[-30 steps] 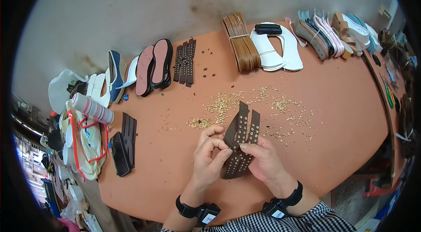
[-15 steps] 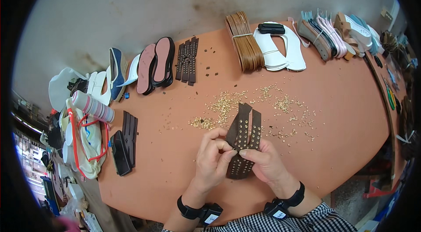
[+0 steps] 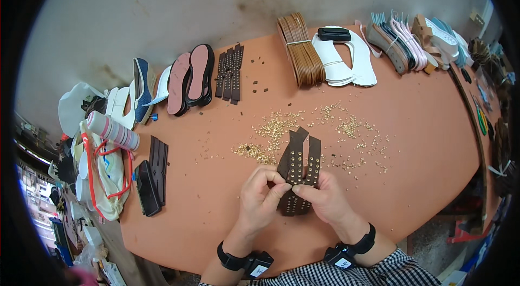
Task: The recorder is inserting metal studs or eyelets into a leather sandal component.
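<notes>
Both hands hold a dark brown studded strap piece [image 3: 298,169] upright over the orange table [image 3: 422,140]. My left hand [image 3: 262,199] pinches its left edge with fingertips on the studs. Its lower right part sits in the grip of my right hand [image 3: 324,199]. The piece forks into two bands at the top. Small gold studs [image 3: 281,129] lie scattered on the table just beyond it.
Along the far edge lie pink soles [image 3: 189,77], dark studded straps [image 3: 230,72], a bundle of brown strips [image 3: 300,50], white cut pieces [image 3: 346,61] and stacked soles [image 3: 411,42]. Dark strap pieces [image 3: 151,175] and a bag with red handles [image 3: 103,172] sit at left.
The strap piece has stayed between both hands and tilted slightly more upright. My fingers have shifted along its lower part.
</notes>
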Available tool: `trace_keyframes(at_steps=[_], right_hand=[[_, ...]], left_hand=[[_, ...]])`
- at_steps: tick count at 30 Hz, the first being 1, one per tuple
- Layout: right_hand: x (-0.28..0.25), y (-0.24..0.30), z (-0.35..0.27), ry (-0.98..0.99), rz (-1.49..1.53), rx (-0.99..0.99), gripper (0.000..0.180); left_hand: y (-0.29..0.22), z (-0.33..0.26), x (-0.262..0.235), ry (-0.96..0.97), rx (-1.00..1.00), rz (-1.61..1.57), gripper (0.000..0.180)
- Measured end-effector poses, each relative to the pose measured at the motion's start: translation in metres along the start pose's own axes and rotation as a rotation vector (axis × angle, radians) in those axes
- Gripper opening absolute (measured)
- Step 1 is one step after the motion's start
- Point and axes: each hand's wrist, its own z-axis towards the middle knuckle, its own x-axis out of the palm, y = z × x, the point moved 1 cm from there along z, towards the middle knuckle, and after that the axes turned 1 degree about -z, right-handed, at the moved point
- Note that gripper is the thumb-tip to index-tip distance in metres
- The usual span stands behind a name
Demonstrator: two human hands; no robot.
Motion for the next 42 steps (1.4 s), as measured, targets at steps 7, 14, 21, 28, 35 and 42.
trace_keyframes(at_steps=[7,14,21,28,35,42], right_hand=[[0.002,-0.002,0.004,-0.024,0.128,0.007,0.019],[-0.005,-0.003,0.006,0.049,0.113,0.053,0.019],[-0.004,0.007,0.004,0.046,-0.089,0.030,0.020],[0.002,0.003,0.002,0.000,0.032,-0.014,0.019],[-0.002,0.009,0.003,0.069,-0.150,-0.005,0.018],[0.001,0.000,0.005,0.024,0.062,0.010,0.020]], left_hand=[[0.007,-0.005,-0.002,-0.009,0.001,-0.102,0.021],[0.008,-0.006,-0.001,-0.083,0.067,-0.121,0.027],[0.014,-0.007,-0.001,-0.066,-0.007,-0.240,0.027],[0.012,-0.006,-0.002,-0.096,0.127,-0.035,0.027],[0.007,-0.004,-0.005,0.016,-0.072,-0.358,0.032],[0.006,0.002,-0.003,-0.036,-0.188,-0.545,0.035]])
